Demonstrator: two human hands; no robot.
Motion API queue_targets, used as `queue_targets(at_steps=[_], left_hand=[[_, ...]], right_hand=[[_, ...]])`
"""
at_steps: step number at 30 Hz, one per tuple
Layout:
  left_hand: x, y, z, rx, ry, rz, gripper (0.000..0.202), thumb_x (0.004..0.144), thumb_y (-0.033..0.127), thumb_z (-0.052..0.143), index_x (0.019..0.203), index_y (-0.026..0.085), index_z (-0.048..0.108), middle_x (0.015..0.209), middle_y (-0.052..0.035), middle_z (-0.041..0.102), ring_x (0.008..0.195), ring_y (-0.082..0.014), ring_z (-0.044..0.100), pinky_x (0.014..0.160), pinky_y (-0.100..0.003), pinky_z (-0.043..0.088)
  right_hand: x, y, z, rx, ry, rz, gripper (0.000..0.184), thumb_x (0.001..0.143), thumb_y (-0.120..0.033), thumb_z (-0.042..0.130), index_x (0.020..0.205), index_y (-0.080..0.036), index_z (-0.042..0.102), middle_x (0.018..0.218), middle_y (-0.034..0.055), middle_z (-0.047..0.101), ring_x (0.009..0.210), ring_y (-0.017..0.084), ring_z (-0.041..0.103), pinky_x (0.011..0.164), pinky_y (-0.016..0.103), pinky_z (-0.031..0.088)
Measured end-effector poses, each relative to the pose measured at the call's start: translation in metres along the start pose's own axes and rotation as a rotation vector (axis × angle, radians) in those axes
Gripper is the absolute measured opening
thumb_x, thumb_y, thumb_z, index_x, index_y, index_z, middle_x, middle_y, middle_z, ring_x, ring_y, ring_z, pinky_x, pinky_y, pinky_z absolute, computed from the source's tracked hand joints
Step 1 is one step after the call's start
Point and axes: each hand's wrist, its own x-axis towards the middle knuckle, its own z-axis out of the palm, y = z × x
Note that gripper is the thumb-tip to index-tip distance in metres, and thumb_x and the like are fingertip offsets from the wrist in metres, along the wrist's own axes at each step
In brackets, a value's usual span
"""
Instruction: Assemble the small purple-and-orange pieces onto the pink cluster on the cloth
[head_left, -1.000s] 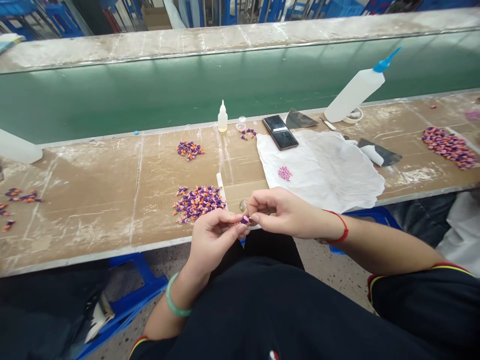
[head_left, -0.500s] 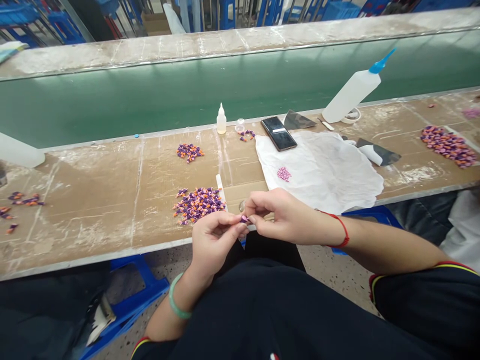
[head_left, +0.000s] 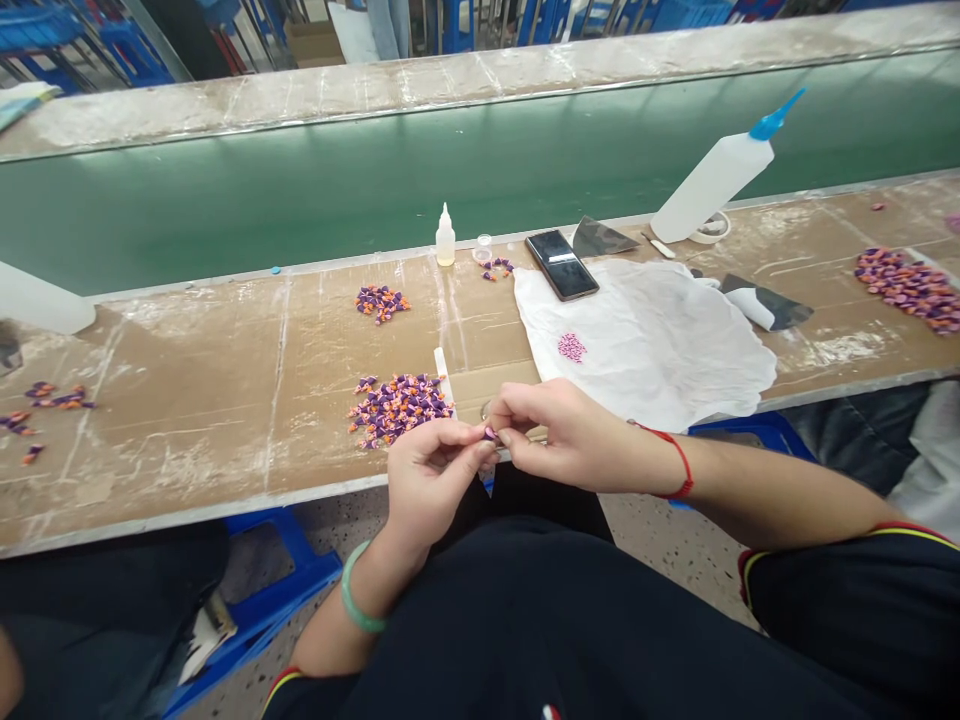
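The person on the stool side of the bench [head_left: 180, 380] is working up close on one small purple-and-pink piece [head_left: 490, 433], holding it in midair around the bench's near edge, above the lap. The left hand [head_left: 435, 470] is pinching it between thumb and forefinger, while the right hand [head_left: 570, 438] is pinching at its other end (whether those fingers are also gripping some tinier bit, I am not managing to tell). By my reading, a fine fingertip step is in progress, joining or shaping, and the next move is calling for light pressure, with the left hand keeping the piece steady. Just beyond the left hand, a pile of purple-and-orange pieces [head_left: 401, 410] is crowding up against a white strip [head_left: 444, 372], so a dropping wrist is risking a scatter there. To the right, a white sheet [head_left: 660, 340] is bearing tiny pink bits [head_left: 571, 347], and a phone [head_left: 562, 265] is overlapping its far edge. A dropper bottle [head_left: 445, 243] is standing upright near the green panel [head_left: 360, 180]. The easiest room for moving is lying left of the pile, where brown cardboard is showing.
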Motion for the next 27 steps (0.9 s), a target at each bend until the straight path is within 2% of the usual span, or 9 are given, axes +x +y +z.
queue_targets(at_steps=[2,5,9,11,14,17,22,24,27], left_hand=[[0.000,0.001,-0.001,0.103,0.005,0.051,0.016,0.077,0.032,0.081,0.077,0.017,0.074,0.073,-0.0041,0.076,0.060,-0.0153,0.071,0.058,-0.024,0.060],[0.001,0.007,-0.002,0.368,0.007,0.304,0.003,0.080,0.019,0.076,0.082,0.020,0.074,0.078,-0.0031,0.078,0.068,-0.0154,0.073,0.066,-0.024,0.060],[0.004,0.016,-0.001,0.605,-0.024,0.647,0.020,0.082,0.005,0.069,0.085,0.024,0.071,0.082,-0.0003,0.078,0.072,-0.0144,0.073,0.069,-0.024,0.059],[0.006,0.017,0.000,0.645,-0.049,0.705,0.021,0.083,0.004,0.066,0.086,0.024,0.069,0.087,-0.0014,0.078,0.075,-0.0150,0.073,0.069,-0.026,0.058],[0.013,0.016,-0.005,0.706,-0.048,0.734,0.019,0.083,0.006,0.067,0.086,0.024,0.068,0.092,-0.0034,0.076,0.082,-0.0166,0.071,0.074,-0.029,0.057],[0.022,0.008,-0.024,0.858,-0.047,0.695,0.013,0.082,0.011,0.070,0.083,0.023,0.068,0.098,-0.0055,0.073,0.093,-0.0206,0.066,0.085,-0.036,0.053],[0.043,-0.008,-0.074,1.165,-0.062,0.384,0.007,0.081,0.015,0.068,0.077,0.021,0.069,0.103,-0.0085,0.070,0.105,-0.0271,0.059,0.096,-0.046,0.046],[0.061,-0.010,-0.089,1.195,-0.047,0.275,0.001,0.080,0.021,0.069,0.081,0.021,0.071,0.102,-0.0087,0.070,0.106,-0.0277,0.060,0.097,-0.046,0.046],[0.105,-0.013,-0.102,1.182,0.086,0.075,0.012,0.084,0.028,0.064,0.089,0.019,0.071,0.099,-0.0079,0.072,0.097,-0.0236,0.064,0.091,-0.038,0.050]], right_hand=[[-0.001,0.001,-0.001,-0.007,0.015,-0.019,0.009,0.087,-0.017,0.046,0.080,-0.020,0.049,0.069,-0.0011,0.061,0.058,0.011,0.055,0.053,0.022,0.038],[-0.005,-0.002,-0.007,-0.021,0.010,-0.065,0.009,0.090,-0.017,0.047,0.086,-0.020,0.053,0.077,0.0009,0.066,0.065,0.013,0.062,0.059,0.023,0.046],[-0.012,-0.005,-0.020,0.047,0.047,-0.027,0.017,0.092,-0.015,0.049,0.107,-0.021,0.055,0.108,0.0054,0.073,0.098,0.018,0.071,0.083,0.027,0.057],[-0.015,-0.002,-0.024,0.049,0.085,0.006,0.016,0.093,-0.018,0.051,0.108,-0.022,0.055,0.109,0.0052,0.073,0.101,0.019,0.071,0.086,0.029,0.058],[-0.018,0.011,-0.029,-0.030,0.106,0.010,0.013,0.095,-0.022,0.050,0.102,-0.022,0.060,0.102,0.0045,0.074,0.094,0.020,0.072,0.082,0.030,0.059],[-0.024,0.035,-0.033,-0.188,0.118,0.034,0.017,0.094,-0.023,0.047,0.102,-0.022,0.063,0.099,0.0043,0.073,0.088,0.020,0.071,0.075,0.031,0.056],[-0.037,0.084,-0.038,-0.273,0.194,0.202,0.021,0.097,-0.034,0.046,0.101,-0.023,0.063,0.096,0.0070,0.073,0.082,0.024,0.070,0.070,0.036,0.053],[-0.041,0.097,-0.038,-0.265,0.200,0.253,0.023,0.097,-0.037,0.044,0.099,-0.023,0.063,0.094,0.0076,0.073,0.078,0.024,0.068,0.065,0.036,0.051],[-0.043,0.105,-0.038,-0.248,0.187,0.297,0.026,0.098,-0.040,0.043,0.100,-0.023,0.063,0.095,0.0077,0.072,0.076,0.024,0.067,0.061,0.035,0.049]])
